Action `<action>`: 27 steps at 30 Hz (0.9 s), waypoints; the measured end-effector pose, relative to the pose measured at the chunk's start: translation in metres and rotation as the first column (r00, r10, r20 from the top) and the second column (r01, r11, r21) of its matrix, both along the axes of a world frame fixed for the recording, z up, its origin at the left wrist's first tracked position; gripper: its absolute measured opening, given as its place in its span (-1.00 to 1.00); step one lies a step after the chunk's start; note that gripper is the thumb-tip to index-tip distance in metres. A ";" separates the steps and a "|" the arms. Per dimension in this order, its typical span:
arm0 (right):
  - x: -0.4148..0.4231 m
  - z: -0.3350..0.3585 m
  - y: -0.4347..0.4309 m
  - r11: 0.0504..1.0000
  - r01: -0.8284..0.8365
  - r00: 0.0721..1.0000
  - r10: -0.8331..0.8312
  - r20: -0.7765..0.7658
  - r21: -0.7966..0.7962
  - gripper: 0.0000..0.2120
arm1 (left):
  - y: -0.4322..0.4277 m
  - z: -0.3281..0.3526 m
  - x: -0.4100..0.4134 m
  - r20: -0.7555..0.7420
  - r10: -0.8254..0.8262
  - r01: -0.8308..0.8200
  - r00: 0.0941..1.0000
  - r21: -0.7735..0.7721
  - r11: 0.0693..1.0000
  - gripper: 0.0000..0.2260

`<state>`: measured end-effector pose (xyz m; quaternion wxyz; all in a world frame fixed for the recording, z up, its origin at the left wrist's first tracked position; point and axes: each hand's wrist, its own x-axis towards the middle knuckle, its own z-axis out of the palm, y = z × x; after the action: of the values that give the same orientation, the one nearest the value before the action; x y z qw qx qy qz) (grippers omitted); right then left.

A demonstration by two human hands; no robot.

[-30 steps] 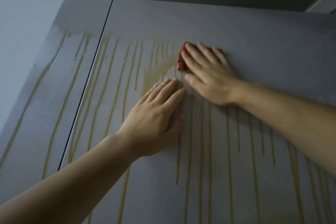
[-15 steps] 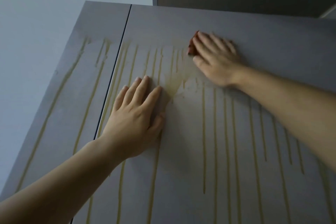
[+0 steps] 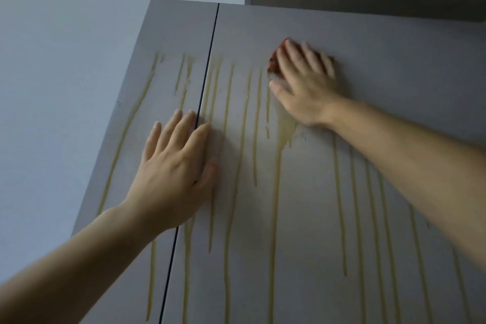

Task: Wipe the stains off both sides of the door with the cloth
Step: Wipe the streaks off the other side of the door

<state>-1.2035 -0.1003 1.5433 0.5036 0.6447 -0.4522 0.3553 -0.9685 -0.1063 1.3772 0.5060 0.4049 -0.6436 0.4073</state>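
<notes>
**Item:** cloth (image 3: 274, 62), red-orange, mostly hidden under the right hand (image 3: 307, 84); only an edge shows past the fingertips.
**Location:** upper part of the grey door (image 3: 381, 42), at the head of the yellowish stains (image 3: 276, 179).
**Handling (judged):** soft, light and limp. It is likely to bunch, so it is best kept flat under a spread palm rather than pinched.
**Right hand:** fingers straight, pressing the cloth to the panel; blurred.
**Left hand** (image 3: 176, 166)**:** flat, fingers extended, holding nothing, resting across the dark seam (image 3: 207, 73).
**Door:** stiff and smooth, probably slick where wet. The drips run down out of view.
</notes>
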 end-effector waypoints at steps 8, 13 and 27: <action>0.035 0.029 0.001 0.999 0.022 0.999 -0.023 0.023 0.039 -0.31 | -0.005 -0.006 0.017 0.059 0.074 -0.075 0.995 0.018 0.997 -0.38; 0.075 -0.024 -0.002 0.998 -0.021 0.942 0.040 -0.335 0.061 -0.22 | -0.004 -0.005 0.017 0.037 0.057 -0.058 0.998 0.026 0.998 -0.38; 0.097 0.020 -0.003 0.996 -0.055 0.942 0.073 -0.326 0.063 -0.35 | -0.001 -0.018 0.031 -0.007 0.153 -0.151 0.988 0.106 0.983 -0.35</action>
<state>-1.1069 -0.1035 1.5631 0.5426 0.7225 -0.3500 0.2470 -0.9370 -0.1071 1.3590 0.4561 0.4819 -0.6276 0.4072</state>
